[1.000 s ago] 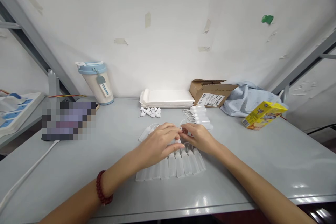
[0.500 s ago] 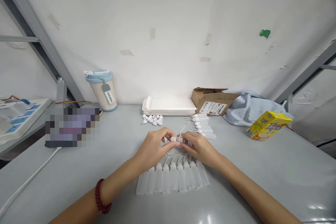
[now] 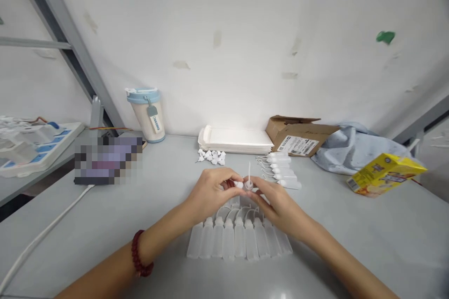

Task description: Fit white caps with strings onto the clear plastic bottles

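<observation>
In front of me, my right hand (image 3: 280, 203) is closed around the neck of a small translucent plastic bottle (image 3: 249, 186), from whose mouth a thin white tube (image 3: 249, 169) stands up. Close against its left side, my left hand (image 3: 206, 196) pinches a small white cap (image 3: 238, 184), partly covered by the fingers. Below both hands, several translucent squeeze bottles (image 3: 228, 240) lie side by side in a row, with thin bent tubes at their tops. The lower part of the held bottle is mostly hidden.
Behind the hands are a pile of white caps (image 3: 210, 156), more tubed bottles (image 3: 282, 170), a stack of white trays (image 3: 238, 139) and an open cardboard box (image 3: 301, 138). A yellow carton (image 3: 384, 175) and cloth (image 3: 354, 149) lie right; a tumbler (image 3: 147, 114) and phone (image 3: 108, 161) left.
The cap and the bottle neck have come closer together, and the tube has gone from leaning right to upright. The whole scene has shifted right in view as the head turned.
</observation>
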`<state>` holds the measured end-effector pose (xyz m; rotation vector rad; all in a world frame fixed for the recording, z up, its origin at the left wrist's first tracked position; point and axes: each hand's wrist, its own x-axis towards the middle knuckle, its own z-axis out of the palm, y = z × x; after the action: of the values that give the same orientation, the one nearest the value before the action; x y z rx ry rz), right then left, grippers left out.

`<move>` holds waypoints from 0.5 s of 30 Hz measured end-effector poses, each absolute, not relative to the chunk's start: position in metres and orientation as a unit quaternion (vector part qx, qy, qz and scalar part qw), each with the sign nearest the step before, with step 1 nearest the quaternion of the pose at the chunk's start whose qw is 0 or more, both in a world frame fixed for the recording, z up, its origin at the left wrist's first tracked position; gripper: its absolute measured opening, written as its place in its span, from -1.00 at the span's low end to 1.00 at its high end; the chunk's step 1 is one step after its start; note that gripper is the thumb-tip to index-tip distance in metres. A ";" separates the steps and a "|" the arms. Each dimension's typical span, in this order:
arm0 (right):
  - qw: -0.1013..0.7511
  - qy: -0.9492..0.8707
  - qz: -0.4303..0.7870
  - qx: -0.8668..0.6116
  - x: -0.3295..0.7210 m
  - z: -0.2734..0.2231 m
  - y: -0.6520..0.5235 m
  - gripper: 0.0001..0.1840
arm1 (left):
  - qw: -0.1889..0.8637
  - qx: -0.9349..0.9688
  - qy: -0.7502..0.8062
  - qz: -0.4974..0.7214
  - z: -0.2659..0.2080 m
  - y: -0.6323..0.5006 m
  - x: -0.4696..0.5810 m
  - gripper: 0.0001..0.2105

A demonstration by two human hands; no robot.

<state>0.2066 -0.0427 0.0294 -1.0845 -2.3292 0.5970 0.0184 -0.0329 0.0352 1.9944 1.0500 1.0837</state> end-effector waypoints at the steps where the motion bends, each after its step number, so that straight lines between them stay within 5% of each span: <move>1: 0.256 -0.853 0.222 -0.397 0.206 0.031 -0.043 -0.84 | 0.315 0.755 0.395 0.418 0.036 -0.033 0.017 -0.91; 15: 0.278 -0.838 0.313 -0.350 0.204 0.036 -0.050 -0.71 | 0.352 0.740 0.401 0.409 0.042 -0.036 0.012 -0.92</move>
<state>0.2041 -0.0497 0.0363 -0.9397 -2.2502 0.8401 0.0121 -0.0355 0.0422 1.9164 1.0385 1.0587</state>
